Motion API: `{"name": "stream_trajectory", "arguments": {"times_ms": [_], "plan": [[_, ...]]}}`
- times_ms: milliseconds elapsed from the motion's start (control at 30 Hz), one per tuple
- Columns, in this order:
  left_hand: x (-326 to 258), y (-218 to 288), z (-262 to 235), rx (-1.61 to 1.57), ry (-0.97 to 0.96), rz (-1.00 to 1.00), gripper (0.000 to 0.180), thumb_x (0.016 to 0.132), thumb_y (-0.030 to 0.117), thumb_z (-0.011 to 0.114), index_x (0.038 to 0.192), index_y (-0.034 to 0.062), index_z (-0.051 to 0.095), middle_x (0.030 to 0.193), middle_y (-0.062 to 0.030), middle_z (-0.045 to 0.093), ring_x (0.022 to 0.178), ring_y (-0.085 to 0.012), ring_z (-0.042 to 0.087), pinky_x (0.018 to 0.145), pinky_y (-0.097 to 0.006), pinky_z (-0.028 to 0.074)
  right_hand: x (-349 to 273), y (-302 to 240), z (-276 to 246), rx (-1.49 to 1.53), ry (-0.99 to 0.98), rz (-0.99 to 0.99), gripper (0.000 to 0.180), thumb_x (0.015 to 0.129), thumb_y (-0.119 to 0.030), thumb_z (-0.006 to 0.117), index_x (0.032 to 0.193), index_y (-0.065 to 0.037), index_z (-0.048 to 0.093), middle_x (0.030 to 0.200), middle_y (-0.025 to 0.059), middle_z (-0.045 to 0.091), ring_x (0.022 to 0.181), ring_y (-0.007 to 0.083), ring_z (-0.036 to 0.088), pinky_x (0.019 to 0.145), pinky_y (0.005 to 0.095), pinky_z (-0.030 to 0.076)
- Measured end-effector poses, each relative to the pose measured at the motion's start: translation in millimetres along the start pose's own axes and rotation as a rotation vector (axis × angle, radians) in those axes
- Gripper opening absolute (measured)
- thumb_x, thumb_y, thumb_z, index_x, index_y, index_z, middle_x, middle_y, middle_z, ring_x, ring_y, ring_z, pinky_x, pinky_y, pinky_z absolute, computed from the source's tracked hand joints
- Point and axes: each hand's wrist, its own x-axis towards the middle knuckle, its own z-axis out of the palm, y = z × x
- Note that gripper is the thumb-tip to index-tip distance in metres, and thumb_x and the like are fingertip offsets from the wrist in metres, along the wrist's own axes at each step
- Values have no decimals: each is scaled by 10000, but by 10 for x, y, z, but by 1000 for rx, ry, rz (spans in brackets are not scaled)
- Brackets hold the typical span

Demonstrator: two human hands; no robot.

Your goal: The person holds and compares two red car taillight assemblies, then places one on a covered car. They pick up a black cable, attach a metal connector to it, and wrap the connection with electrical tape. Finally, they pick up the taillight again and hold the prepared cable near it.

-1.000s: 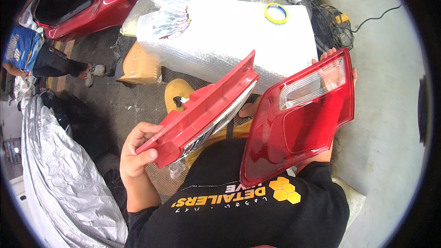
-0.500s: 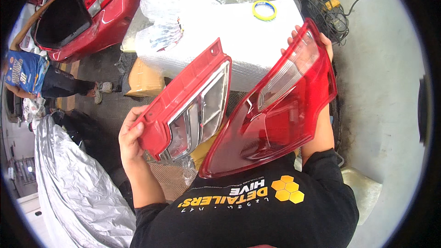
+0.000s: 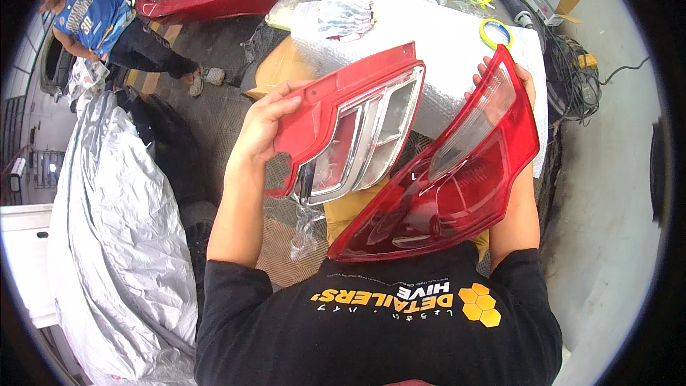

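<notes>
Head: red lens [image 3: 457, 196] (right fingers [image 3: 527, 83] seemingly behind)

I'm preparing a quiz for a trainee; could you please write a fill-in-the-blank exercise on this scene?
The left hand holds a lamp housing; the right hand holds a mostly ____ lens.
The silver cover lies wholly in the picture's ____ half.
The tape roll is blue and ____.
Missing words: red; left; yellow.
</notes>
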Motion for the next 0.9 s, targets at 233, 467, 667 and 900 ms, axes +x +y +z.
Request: {"name": "stream_trajectory", "arguments": {"times_ms": [233,467,667,900], "plan": [[116,-12,14,27,-3,-50,388,986,74,521,1361,-23,539,1265,-178,667,1068,-215,708,938,-356,593,-220,39,-18,-23,122,-4,641,879,-571,615,1268,-62,629,1168,68,655,1047,234,634,916,510,538],[293,-4,-53,47,-24,-60,355,1005,92,519,1342,-9,561,1269,-162,659,1079,-222,700,936,-360,593,-245,-24,-370,42,8,35,637,910,-564,604,1302,-62,606,1198,66,664,1093,231,623,978,537,503],[504,-74,-246,40,-114,-90,348,999,100,532,1329,-1,576,1253,-153,668,1068,-226,702,938,-382,592,-275,-56,-366,43,12,21,655,922,-576,579,1311,-49,599,1206,65,665,1087,245,621,996,558,482],[583,-121,-377,-7,-104,-128,366,999,137,537,1333,-7,580,1266,-160,668,1070,-226,702,953,-387,582,-276,-66,-320,17,17,23,650,905,-592,584,1284,-64,611,1194,62,666,1074,251,626,977,556,487]]}}
